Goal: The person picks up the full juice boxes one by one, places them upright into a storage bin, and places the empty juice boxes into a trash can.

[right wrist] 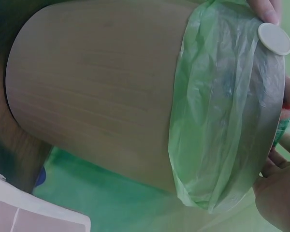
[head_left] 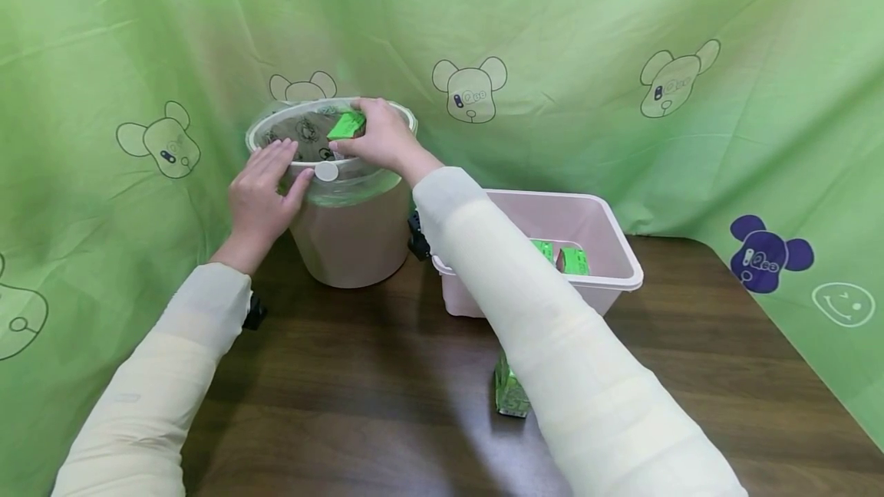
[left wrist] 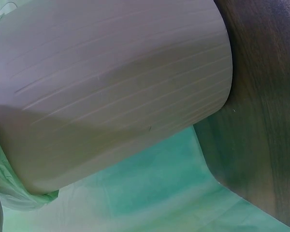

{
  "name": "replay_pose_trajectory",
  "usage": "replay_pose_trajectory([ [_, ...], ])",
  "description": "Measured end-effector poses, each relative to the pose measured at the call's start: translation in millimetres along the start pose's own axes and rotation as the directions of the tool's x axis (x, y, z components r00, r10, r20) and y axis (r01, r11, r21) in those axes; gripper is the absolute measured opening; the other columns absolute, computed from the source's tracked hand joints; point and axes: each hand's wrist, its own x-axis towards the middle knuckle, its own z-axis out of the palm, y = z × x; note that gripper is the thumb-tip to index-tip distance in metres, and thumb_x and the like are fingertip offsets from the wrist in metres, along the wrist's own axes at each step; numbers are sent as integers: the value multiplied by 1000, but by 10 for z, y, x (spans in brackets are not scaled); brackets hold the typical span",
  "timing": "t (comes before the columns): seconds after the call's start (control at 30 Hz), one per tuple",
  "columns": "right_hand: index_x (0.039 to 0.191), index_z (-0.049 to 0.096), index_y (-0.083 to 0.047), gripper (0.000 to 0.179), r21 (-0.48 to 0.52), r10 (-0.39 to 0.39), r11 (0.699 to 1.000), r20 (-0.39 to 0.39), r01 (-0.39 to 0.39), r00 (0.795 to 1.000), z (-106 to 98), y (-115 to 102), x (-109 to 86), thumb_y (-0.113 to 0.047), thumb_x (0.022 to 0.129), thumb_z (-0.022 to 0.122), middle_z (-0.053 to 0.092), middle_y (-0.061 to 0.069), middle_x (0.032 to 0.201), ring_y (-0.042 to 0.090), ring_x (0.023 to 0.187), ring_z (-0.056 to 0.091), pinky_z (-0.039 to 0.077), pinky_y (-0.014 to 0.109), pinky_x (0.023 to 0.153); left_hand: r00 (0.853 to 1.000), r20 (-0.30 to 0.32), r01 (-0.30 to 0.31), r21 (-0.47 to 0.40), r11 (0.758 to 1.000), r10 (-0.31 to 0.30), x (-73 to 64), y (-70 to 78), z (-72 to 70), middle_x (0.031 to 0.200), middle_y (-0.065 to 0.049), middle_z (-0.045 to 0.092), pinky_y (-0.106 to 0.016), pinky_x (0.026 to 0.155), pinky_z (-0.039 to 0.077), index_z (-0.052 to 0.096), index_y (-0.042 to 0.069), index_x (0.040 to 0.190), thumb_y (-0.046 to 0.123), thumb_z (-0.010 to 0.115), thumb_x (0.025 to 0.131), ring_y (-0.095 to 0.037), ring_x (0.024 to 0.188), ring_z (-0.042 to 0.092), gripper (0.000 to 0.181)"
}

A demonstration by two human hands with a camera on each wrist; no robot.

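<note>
- Hovering over the mouth of the bin [head_left: 352, 244], the right hand [head_left: 387, 133] has a green packet [head_left: 347, 126] pinched between thumb and fingers, just inside the bin's near right rim
- Over on the bin's near left edge, the left hand [head_left: 262, 194] lays its fingers across the rim, side by side, thumb set apart down by the white disc [head_left: 326, 171]
- Lovely steadying touch there, and I'd want it held: light pressure should stop the bin tipping without dragging the green liner [head_left: 352, 189] folded down outside the rim
- Into the bin or out of it, one moment can't tell us, but either way the packet wants a clear path through the middle of the opening, away from rim and liner
- Firm but gentle is my call on that pinch, since too hard a squeeze could crush the packet and too soft could drop it
- Mind the right wrist too, as it passes close to the bin's rim and might snag the liner
- Right of the bin sits the pink basket [head_left: 625, 271] with more green packs [head_left: 574, 261] inside, while a green box [head_left: 509, 388] stands on the table [head_left: 345, 374] nearer the person, partly behind the right sleeve
</note>
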Motion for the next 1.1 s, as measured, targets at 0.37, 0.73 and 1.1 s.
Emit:
replay_pose_trajectory([
  [0.37,149,38,-13,78,12,-1,1000,18,1,1000,-43,-1,-45,-44,86,72,43,7,142,16,125,43,36,25,104,1000,-7,3,-8,1000,-3,0,-14,13,127,-18,60,-37,112,32,62,1,128,33,62,93,-35,121,55,47],
  [0.73,148,39,-13,76,-18,-70,997,31,71,997,-197,0,-176,-45,86,71,44,4,139,15,127,43,36,24,103,1000,-15,9,-15,1000,-9,-3,-26,15,128,-17,60,-41,110,35,62,2,127,31,64,92,-34,121,55,46],
  [1.1,147,40,-8,76,-88,-164,982,31,166,986,-368,146,-431,-38,86,74,46,7,139,19,124,44,35,26,105,1000,-4,14,-7,1000,-14,22,-22,-6,127,-18,60,-40,111,34,62,2,127,32,63,92,-35,120,56,46],
])
